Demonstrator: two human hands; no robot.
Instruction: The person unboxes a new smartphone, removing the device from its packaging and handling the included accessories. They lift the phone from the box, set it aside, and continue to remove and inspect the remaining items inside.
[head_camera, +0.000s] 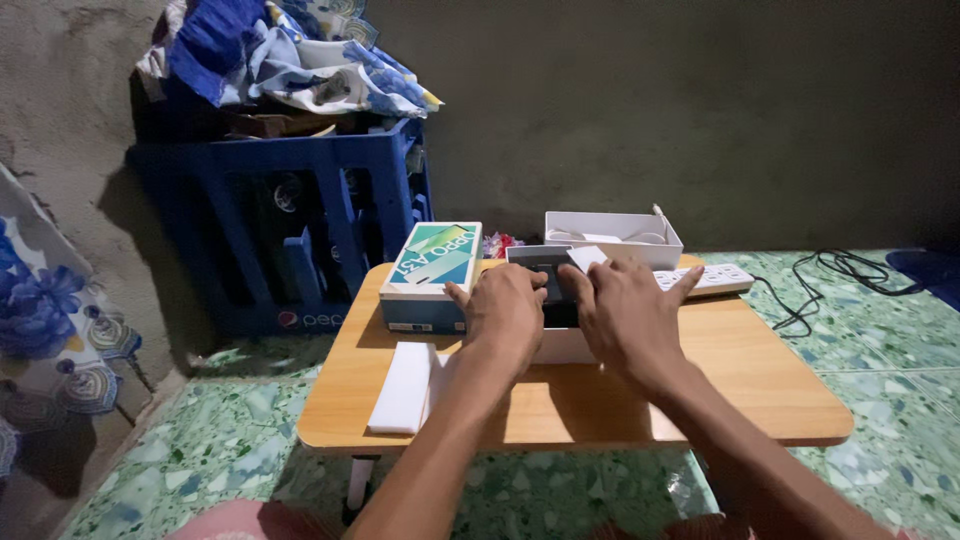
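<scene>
Palms down, left hand (507, 308) and right hand (625, 312) pressing on white box (562, 345), grip seemingly loose, nothing clasped.

my left hand (507, 305) and my right hand (622, 312) are bare, with no gloves, rings or watch on them. both forearms are uncovered right down to the bottom edge of the view, no sleeves showing. my fingernails are short and plain. a bit of pink cloth (245, 522) covers my lap.
</scene>
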